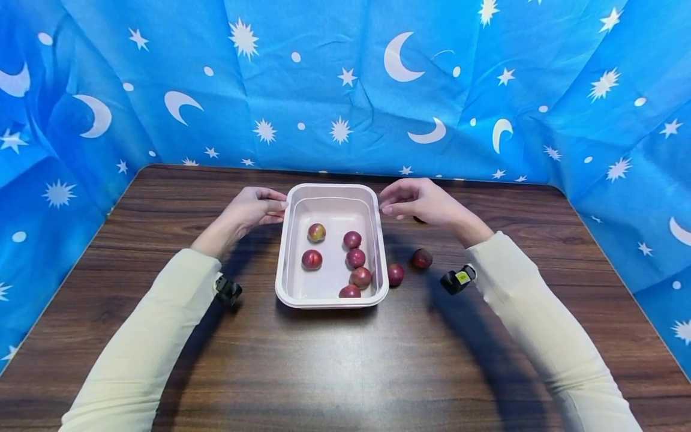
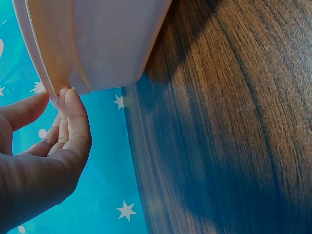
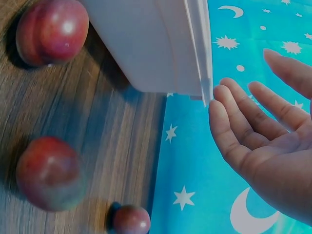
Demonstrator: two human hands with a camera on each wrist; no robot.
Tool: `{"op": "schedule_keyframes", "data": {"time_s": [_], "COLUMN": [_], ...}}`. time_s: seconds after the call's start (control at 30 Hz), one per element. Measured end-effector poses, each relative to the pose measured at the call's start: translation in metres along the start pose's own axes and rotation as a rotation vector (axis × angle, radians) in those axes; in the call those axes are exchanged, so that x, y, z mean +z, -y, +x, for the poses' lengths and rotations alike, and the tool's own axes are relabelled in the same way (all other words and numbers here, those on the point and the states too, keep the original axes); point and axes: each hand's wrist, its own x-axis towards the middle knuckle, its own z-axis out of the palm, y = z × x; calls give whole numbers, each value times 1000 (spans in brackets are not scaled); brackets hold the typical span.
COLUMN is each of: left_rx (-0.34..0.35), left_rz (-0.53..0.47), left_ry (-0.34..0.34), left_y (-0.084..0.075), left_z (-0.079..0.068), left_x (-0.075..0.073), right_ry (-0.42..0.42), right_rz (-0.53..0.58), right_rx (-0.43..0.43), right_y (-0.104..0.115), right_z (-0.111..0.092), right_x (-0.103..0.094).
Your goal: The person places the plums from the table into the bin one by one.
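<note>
A white plastic tray (image 1: pixel 332 302) stands on the table with several red plums inside, one of them a yellowish-red plum (image 1: pixel 317 233). At its far left corner my left hand (image 1: pixel 254 209) pinches the rim between thumb and fingers, as the left wrist view shows up close. My right hand (image 1: pixel 418 201) is beside the far right corner, fingers loosely bent and spread, fingertips right at the rim (image 3: pixel 207 87) with the thumb apart from it. Outside the tray on the right lie a red plum (image 1: pixel 395 275) and a darker plum (image 1: pixel 421 259). A third loose plum (image 3: pixel 131 220) is mostly hidden behind my right hand in the head view.
The brown wooden table (image 1: pixel 227 360) reaches back to a blue cloth (image 1: pixel 324 72) printed with white moons and stars, which also hangs at both sides. A small black camera (image 1: pixel 229 291) sits on my left wrist, another camera (image 1: pixel 457 279) on my right.
</note>
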Motion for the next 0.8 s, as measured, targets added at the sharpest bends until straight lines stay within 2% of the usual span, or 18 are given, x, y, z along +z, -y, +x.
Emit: {"op": "schedule_keyframes", "data": {"time_s": [0.17, 0.47, 0.67, 0.8], "left_rx": [3, 9, 12, 24], "left_rz": [-3, -7, -14, -36], "left_ry": [6, 11, 16, 24], "left_y": [0, 0, -1, -1], "left_z": [0, 0, -2, -2], "left_x": [-1, 0, 0, 0], "right_ry": [-10, -37, -66, -44], "right_rz": [8, 21, 51, 59], "right_rx": [13, 90, 81, 77], "right_y": [-4, -11, -20, -25], "right_z": [-5, -16, -23, -27], "right_x": [-6, -15, -18, -21]}}
